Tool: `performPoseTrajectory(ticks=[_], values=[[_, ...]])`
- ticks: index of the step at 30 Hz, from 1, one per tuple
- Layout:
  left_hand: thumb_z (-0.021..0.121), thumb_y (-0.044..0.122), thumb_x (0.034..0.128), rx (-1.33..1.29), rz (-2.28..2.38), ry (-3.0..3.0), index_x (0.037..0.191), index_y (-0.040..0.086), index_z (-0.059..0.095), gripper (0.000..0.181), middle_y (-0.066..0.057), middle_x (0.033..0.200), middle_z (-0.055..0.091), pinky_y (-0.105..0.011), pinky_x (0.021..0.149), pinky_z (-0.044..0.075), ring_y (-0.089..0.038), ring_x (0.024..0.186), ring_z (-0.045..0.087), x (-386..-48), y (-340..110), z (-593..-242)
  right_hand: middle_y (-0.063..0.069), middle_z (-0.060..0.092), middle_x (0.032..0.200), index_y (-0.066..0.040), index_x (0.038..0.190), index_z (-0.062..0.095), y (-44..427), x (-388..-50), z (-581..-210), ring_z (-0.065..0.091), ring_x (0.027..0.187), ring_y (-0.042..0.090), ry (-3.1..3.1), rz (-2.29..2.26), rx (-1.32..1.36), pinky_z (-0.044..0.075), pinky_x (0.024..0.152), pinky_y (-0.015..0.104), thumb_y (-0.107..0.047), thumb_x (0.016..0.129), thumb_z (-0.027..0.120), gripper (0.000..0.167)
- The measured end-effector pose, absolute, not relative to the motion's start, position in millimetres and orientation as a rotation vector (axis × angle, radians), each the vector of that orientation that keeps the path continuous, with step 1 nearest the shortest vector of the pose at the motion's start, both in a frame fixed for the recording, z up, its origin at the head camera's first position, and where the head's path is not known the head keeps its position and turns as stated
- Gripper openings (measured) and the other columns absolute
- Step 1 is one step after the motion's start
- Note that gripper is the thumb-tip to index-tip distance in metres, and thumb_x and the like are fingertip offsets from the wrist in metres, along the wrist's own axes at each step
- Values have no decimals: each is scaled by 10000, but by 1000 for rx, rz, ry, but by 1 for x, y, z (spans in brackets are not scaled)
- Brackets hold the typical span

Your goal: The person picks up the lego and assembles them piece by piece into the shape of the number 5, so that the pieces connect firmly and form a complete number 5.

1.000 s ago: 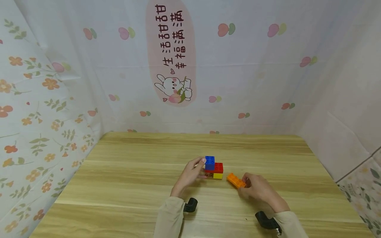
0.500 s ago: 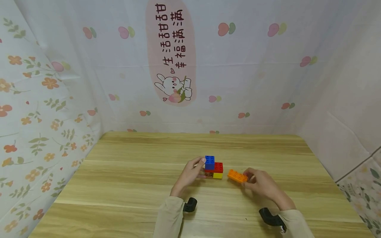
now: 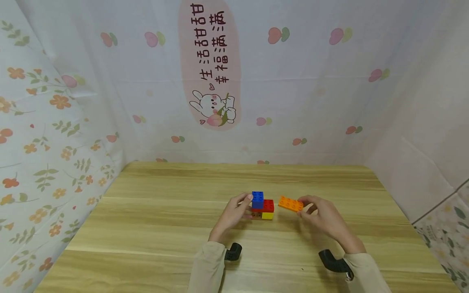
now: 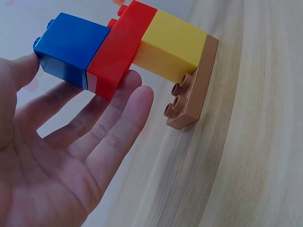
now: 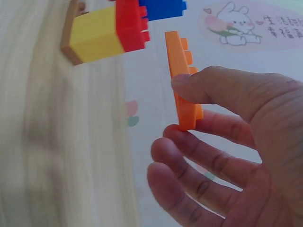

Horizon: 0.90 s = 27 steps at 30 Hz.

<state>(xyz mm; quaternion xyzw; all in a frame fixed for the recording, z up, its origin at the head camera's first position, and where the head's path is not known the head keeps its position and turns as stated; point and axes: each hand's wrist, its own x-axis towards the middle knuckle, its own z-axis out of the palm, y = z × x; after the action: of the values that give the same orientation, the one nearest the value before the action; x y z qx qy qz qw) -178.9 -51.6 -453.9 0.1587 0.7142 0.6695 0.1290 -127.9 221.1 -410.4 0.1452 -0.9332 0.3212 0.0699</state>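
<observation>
A small stack of toy building bricks stands on the wooden table. From the bottom it has a flat brown brick (image 4: 202,85), a yellow brick (image 4: 170,45), a flat red brick (image 4: 120,49) and a blue brick (image 3: 257,202) on top. My left hand (image 3: 231,213) steadies the stack from the left, thumb at the blue brick and fingers against the blue and red ones. To the right, my right hand (image 3: 324,213) pinches a flat orange brick (image 5: 182,90) between thumb and fingers. This brick is in the air, studs up, apart from the stack.
The wooden table (image 3: 165,219) reaches back to a printed cloth (image 3: 293,93). More cloth hangs at the left and right sides. Each wrist wears a black camera mount (image 3: 233,252).
My right hand has lifted the orange brick off the table and raised it, turning it more level with the stack. My left hand stays in place at the stack.
</observation>
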Motion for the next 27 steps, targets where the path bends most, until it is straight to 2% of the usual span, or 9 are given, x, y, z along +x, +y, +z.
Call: performPoseTrajectory(ticks=[4, 8, 12, 17, 21, 24, 27], values=[[424, 345, 996, 465, 1943, 2070, 1334, -9, 470, 491, -188, 1207, 529, -457, 754, 531, -302, 933, 602, -179, -52, -453, 71, 631, 995, -52, 1099, 633, 216, -131, -404, 590, 723, 136, -2760, 970, 456, 486, 572, 261, -154, 824, 719, 306], [325, 395, 1014, 473, 1920, 2047, 1380, -15, 404, 556, -204, 1292, 487, -468, 805, 510, -325, 1031, 574, -179, -51, -452, 69, 628, 1017, -58, 1125, 628, 209, -133, -396, 584, 741, 147, -2759, 986, 460, 485, 543, 243, -166, 832, 713, 324], [237, 401, 1026, 466, 1899, 2023, 1428, 54, 358, 544, -207, 1386, 400, -506, 850, 477, -366, 1124, 526, -179, -50, -450, 77, 630, 1029, -49, 1137, 629, 201, -135, -391, 580, 745, 149, -2761, 957, 473, 476, 528, 239, -181, 833, 713, 341], [243, 287, 1044, 511, 1906, 1943, 1469, 118, 290, 460, -217, 1464, 272, -589, 855, 435, -441, 1159, 473, -180, -51, -447, 72, 634, 1035, -51, 1142, 632, 190, -139, -387, 582, 740, 135, -2747, 918, 518, 477, 552, 244, -188, 837, 710, 343], [273, 284, 1038, 552, 1892, 1912, 1483, 155, 257, 463, -143, 1514, 189, -601, 838, 440, -448, 1188, 437, -180, -52, -446, 75, 634, 1045, -49, 1144, 633, 182, -143, -386, 581, 734, 131, -2734, 922, 546, 472, 553, 249, -174, 838, 707, 339], [291, 343, 1029, 554, 1886, 1927, 1477, 211, 278, 468, -83, 1518, 205, -571, 809, 471, -417, 1183, 456, -180, -52, -446, 80, 631, 1055, -48, 1152, 632, 177, -145, -385, 578, 728, 126, -2731, 925, 561, 478, 575, 260, -175, 839, 705, 345], [305, 394, 1018, 557, 1879, 1928, 1473, 239, 288, 481, -77, 1506, 240, -549, 791, 489, -404, 1165, 479, -180, -51, -447, 79, 628, 1064, -51, 1154, 632, 172, -147, -385, 574, 727, 121, -2732, 930, 564, 485, 602, 272, -183, 836, 709, 352]])
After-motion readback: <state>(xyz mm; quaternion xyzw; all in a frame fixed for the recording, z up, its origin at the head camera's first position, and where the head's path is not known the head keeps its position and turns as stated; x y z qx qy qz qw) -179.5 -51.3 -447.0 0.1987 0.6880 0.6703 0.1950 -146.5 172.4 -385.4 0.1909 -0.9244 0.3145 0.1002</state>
